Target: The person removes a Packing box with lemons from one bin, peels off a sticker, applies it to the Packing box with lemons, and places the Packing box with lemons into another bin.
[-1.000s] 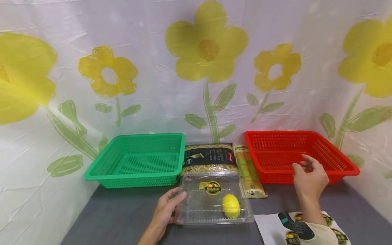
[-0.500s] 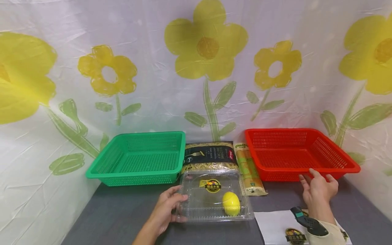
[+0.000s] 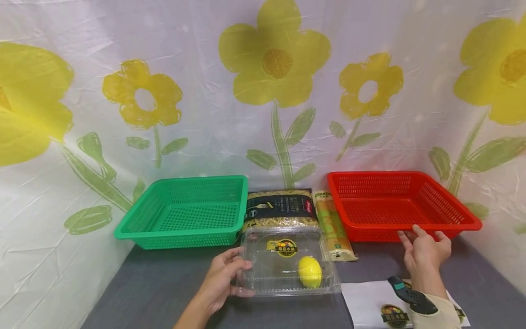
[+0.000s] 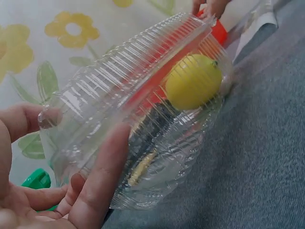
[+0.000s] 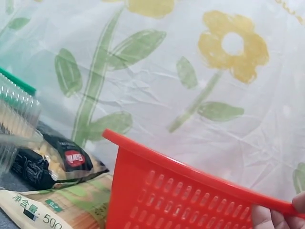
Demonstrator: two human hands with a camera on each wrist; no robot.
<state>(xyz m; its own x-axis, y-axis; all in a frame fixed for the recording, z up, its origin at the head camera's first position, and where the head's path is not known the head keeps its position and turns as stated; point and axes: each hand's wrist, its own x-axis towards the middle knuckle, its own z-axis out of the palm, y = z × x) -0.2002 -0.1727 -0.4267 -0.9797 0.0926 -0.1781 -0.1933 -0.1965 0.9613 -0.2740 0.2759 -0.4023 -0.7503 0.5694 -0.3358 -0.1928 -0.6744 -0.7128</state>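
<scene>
My left hand grips the left side of a clear plastic clamshell box, thumb on top. The box is closed, bears a round fruit label on its lid, and has one yellow lemon in its front right corner. In the left wrist view the lemon shows through the ribbed wall. At the right, my right hand holds the front rim of a red perforated basket. The right wrist view shows some fingers below the rim and another fingertip over it.
A green perforated basket stands at the back left. Between the baskets lie a dark-labelled pasta bag and a long yellow-green noodle pack. A white sheet with fruit stickers lies at the front right, partly under my right forearm.
My right hand has moved from above the red basket's front down to its front rim and taken hold there. The left hand keeps its grip on the clamshell box.
</scene>
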